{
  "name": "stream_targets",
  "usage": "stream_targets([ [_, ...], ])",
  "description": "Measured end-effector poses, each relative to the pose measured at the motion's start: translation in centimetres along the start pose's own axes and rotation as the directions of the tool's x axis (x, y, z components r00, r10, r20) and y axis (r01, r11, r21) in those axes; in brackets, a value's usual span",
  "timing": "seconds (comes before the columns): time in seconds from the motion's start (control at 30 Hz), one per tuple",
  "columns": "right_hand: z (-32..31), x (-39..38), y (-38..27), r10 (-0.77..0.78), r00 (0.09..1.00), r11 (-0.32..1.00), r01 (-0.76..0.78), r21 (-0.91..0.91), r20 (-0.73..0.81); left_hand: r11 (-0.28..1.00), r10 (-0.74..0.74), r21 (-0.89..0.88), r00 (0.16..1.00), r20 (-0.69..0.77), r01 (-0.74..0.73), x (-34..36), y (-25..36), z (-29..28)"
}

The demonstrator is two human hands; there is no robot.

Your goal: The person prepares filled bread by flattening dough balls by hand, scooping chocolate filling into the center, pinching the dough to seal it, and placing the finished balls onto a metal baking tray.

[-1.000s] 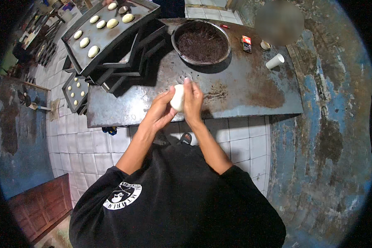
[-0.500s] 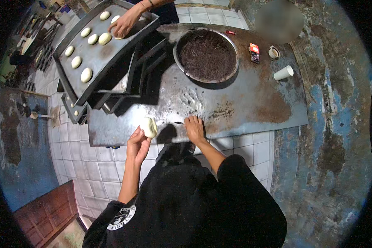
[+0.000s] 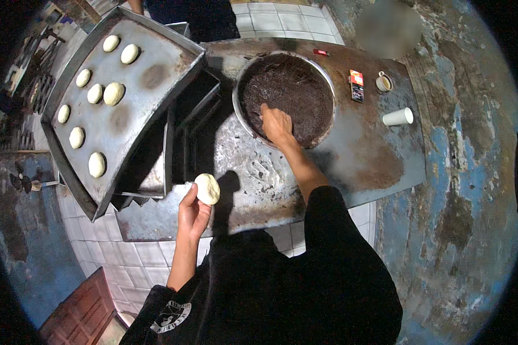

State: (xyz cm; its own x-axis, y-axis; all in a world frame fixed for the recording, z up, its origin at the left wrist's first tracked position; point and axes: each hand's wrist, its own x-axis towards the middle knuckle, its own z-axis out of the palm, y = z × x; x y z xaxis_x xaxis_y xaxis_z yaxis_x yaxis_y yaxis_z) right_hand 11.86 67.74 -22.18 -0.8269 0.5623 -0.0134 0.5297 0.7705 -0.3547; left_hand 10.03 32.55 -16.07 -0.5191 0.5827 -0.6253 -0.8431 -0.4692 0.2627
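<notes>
Between the thumb and fingers of my left hand is a flattened round of pale dough, held up above the table's near edge. My right hand reaches into a wide metal bowl of dark, crumbly filling. Its fingers are curled at the filling's surface, and the fingertips are partly hidden. To the left, several pale dough balls sit spaced out on a large metal baking tray.
More trays are stacked beneath the upper one. On the metal table at right stand a white cup, a small cup of drink and a red-and-black pack. A small red item lies behind the bowl. A person stands across the table.
My right hand has moved from the tabletop forward into the bowl. The other person's hand has withdrawn from the tray's dough balls. My left hand still holds the dough, its face turned more upward.
</notes>
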Motion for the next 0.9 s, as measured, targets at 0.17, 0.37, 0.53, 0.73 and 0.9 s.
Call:
stream_targets([
  [0.17,2.4,1.0,0.8,0.01,0.993,1.0,-0.012,0.019,0.115,1.0,0.023,0.008,1.0,-0.02,-0.023,1.3,0.5,0.0],
  [0.37,0.3,-1.0,4.7,0.063,0.782,0.504,-0.561,0.657,0.62,0.996,-0.024,-0.081,0.998,0.053,0.028,2.7,-0.6,2.7],
  [0.53,-8.9,-9.0,-1.0,-0.351,0.813,0.06,-0.476,0.878,0.465,0.997,-0.016,-0.075,0.985,0.171,0.029,2.1,-2.4,6.6],
  [0.73,-4.9,-18.1,-5.0,-0.23,0.949,0.018,-0.219,0.976,0.217,0.986,-0.051,-0.139,0.967,0.248,0.088,-0.5,-5.4,7.5],
  [0.9,3.2,-26.2,-2.6,-0.12,0.928,0.041,-0.351,0.935,0.354,0.969,0.107,-0.24,0.971,0.212,-0.054,-5.5,-5.8,4.4],
])
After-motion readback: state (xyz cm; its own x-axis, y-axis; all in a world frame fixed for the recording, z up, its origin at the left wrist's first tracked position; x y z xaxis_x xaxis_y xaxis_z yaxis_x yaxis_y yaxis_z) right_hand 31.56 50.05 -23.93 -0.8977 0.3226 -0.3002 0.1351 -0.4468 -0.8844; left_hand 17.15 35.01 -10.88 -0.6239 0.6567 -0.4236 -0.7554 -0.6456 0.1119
